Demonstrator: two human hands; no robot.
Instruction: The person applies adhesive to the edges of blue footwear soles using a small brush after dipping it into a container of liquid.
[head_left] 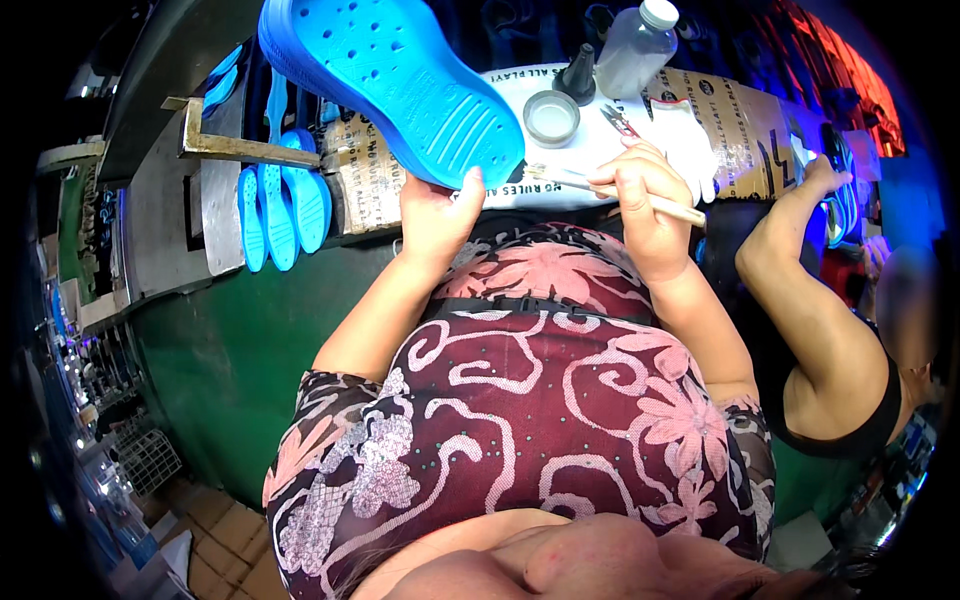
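A big bright-blue shoe sole (430, 100), with small round holes at its wide end and ridges at its narrow end, is tilted up above the bench. My left hand (440, 220) grips its narrow end, thumb on the ridged face and the other fingers hidden beneath. Between the fingers of my right hand (650, 205) is a slim brush with a pale handle (680, 209). The brush's tip points left at the sole's narrow end; whether it touches cannot be made out. Just beyond it stands a small round dish (551, 119) with a whitish, clear content.
Behind the dish are a dark nozzle-topped bottle (577, 76) and a clear bottle with white cap (640, 50). Tweezers (618, 121) lie beside white cloth (680, 140). Several blue soles (280, 215) rest left, near a metal bracket (250, 147). A co-worker's arm (800, 250) reaches in at right.
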